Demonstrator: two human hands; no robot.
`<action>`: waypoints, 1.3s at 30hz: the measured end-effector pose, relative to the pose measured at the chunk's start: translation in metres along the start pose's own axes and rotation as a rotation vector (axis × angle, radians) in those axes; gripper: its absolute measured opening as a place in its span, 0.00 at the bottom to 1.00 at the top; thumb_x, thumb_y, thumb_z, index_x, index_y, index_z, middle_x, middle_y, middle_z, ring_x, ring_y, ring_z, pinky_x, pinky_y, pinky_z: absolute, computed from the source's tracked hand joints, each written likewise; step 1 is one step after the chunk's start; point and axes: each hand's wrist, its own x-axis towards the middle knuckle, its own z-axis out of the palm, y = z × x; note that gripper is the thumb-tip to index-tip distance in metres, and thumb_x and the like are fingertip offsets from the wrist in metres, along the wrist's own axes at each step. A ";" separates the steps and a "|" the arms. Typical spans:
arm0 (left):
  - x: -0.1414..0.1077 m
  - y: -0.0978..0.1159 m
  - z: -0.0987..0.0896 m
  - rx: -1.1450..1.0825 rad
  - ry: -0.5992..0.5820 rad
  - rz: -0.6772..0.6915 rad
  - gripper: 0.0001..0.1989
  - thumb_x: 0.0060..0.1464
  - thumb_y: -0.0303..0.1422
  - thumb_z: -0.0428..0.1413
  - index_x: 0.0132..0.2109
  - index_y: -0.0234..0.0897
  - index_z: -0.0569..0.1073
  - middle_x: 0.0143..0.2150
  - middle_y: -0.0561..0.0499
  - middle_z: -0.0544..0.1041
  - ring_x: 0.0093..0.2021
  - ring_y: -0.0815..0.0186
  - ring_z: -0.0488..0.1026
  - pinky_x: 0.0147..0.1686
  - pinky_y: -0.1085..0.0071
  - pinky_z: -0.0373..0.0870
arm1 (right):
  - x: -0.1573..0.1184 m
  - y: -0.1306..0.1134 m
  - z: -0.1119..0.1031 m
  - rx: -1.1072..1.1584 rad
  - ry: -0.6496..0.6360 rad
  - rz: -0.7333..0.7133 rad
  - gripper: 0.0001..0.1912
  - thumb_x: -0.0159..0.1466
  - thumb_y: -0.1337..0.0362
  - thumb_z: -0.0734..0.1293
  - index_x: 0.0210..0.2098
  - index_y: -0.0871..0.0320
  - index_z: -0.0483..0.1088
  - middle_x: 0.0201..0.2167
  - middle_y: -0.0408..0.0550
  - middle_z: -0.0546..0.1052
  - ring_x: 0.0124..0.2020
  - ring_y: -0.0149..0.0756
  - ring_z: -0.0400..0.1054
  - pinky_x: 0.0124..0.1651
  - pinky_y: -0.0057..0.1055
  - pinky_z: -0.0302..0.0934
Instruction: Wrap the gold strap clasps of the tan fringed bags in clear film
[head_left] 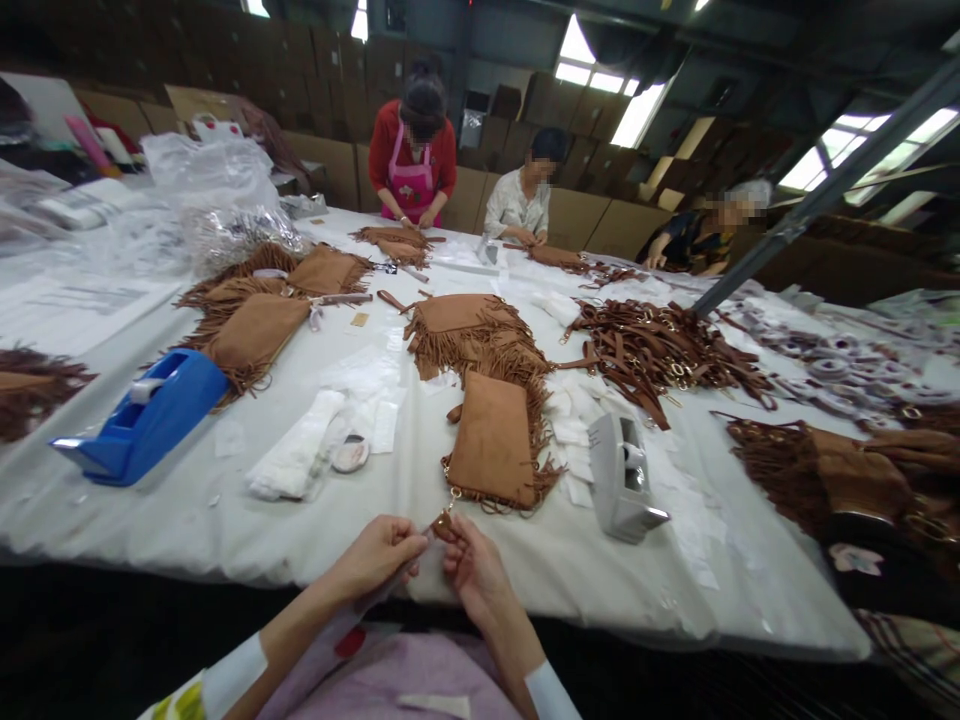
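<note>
A brown fringed bag (491, 440) lies flat near the front edge of the table, its fringe spread to the right. From the gold clasp (454, 494) at its lower left corner comes a brown wrist strap (444, 526). My right hand (476, 570) pinches this strap close to the clasp. Just left of it, my left hand (382, 555) is closed on the strap's other part, which looks wrapped in pale, see-through film and trails below the wrist. My fingers hide most of the strap.
A grey tape dispenser (626, 480) stands right of the bag, a blue one (146, 415) at the left. White packets (296, 445) and a tape roll (350, 453) lie between. More fringed bags (259, 330) and piled brown straps (660, 350) lie beyond. Co-workers (412, 150) work across the table.
</note>
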 end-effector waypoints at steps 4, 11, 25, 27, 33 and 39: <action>-0.007 -0.004 -0.007 0.049 -0.135 0.000 0.13 0.43 0.39 0.56 0.29 0.32 0.69 0.22 0.53 0.72 0.22 0.70 0.64 0.22 0.76 0.55 | 0.017 -0.014 -0.007 0.100 -0.034 0.094 0.15 0.45 0.64 0.78 0.27 0.64 0.71 0.22 0.41 0.71 0.17 0.19 0.58 0.17 0.16 0.52; -0.002 -0.012 -0.016 0.477 0.147 0.063 0.08 0.43 0.34 0.53 0.26 0.33 0.68 0.20 0.56 0.66 0.23 0.71 0.62 0.22 0.75 0.51 | 0.030 -0.015 -0.001 0.099 -0.011 0.039 0.11 0.48 0.70 0.75 0.28 0.65 0.71 0.22 0.41 0.73 0.16 0.19 0.60 0.16 0.14 0.52; 0.005 -0.001 0.000 0.053 0.019 0.004 0.27 0.46 0.55 0.53 0.31 0.31 0.70 0.25 0.47 0.76 0.24 0.68 0.70 0.24 0.75 0.61 | 0.031 -0.013 0.006 0.077 0.030 -0.020 0.12 0.46 0.67 0.76 0.25 0.63 0.69 0.20 0.41 0.72 0.14 0.17 0.54 0.12 0.14 0.41; 0.012 0.002 0.005 0.049 0.080 0.039 0.26 0.48 0.53 0.52 0.32 0.30 0.71 0.25 0.47 0.75 0.23 0.68 0.70 0.25 0.74 0.61 | 0.028 -0.005 0.010 0.054 0.038 -0.077 0.14 0.45 0.64 0.77 0.25 0.63 0.69 0.19 0.40 0.71 0.13 0.17 0.52 0.12 0.15 0.39; 0.024 0.008 0.009 0.017 0.118 0.113 0.23 0.46 0.50 0.54 0.28 0.30 0.71 0.23 0.49 0.74 0.23 0.68 0.68 0.25 0.73 0.61 | 0.022 0.004 0.009 -0.062 -0.008 -0.096 0.16 0.45 0.59 0.77 0.25 0.63 0.71 0.15 0.39 0.67 0.14 0.20 0.54 0.14 0.18 0.43; 0.023 0.009 0.007 0.044 0.036 0.028 0.23 0.43 0.51 0.56 0.28 0.31 0.70 0.23 0.48 0.75 0.21 0.68 0.68 0.24 0.74 0.60 | 0.031 -0.012 0.000 0.128 0.083 0.093 0.14 0.49 0.61 0.75 0.26 0.63 0.69 0.19 0.41 0.70 0.12 0.19 0.52 0.13 0.17 0.43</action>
